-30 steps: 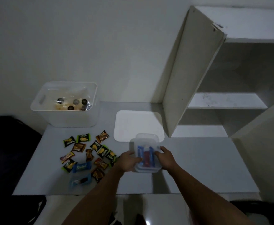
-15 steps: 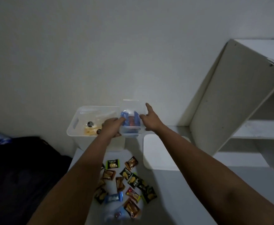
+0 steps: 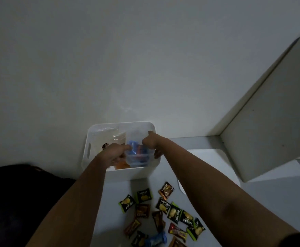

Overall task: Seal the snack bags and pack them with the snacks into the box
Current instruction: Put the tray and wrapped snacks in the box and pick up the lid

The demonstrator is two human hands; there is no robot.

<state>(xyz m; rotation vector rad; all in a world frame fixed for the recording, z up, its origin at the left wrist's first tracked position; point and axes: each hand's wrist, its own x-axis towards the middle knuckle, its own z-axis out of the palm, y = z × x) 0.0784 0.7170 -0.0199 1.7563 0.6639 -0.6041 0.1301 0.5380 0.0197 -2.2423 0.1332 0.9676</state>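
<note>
A white plastic box [image 3: 94, 138] with a handle slot stands against the wall at the back of the table. Both my hands hold a clear snack bag [image 3: 136, 154] with blue and red wrappers inside it, down in the right half of the box. My left hand [image 3: 116, 152] grips its left side and my right hand [image 3: 151, 143] grips its right side. Another clear bag [image 3: 115, 138] and some dark round snacks lie in the box behind. Several loose wrapped snacks [image 3: 163, 213] are scattered on the table in front of the box.
A white lid [image 3: 199, 154] lies flat on the table to the right of the box. A white shelf unit [image 3: 263, 122] rises at the far right. A dark bag or cloth [image 3: 24, 193] fills the lower left beside the table.
Both hands carried the clear bag from the table's front up and back, then lowered it into the box. The camera tilted up towards the wall.
</note>
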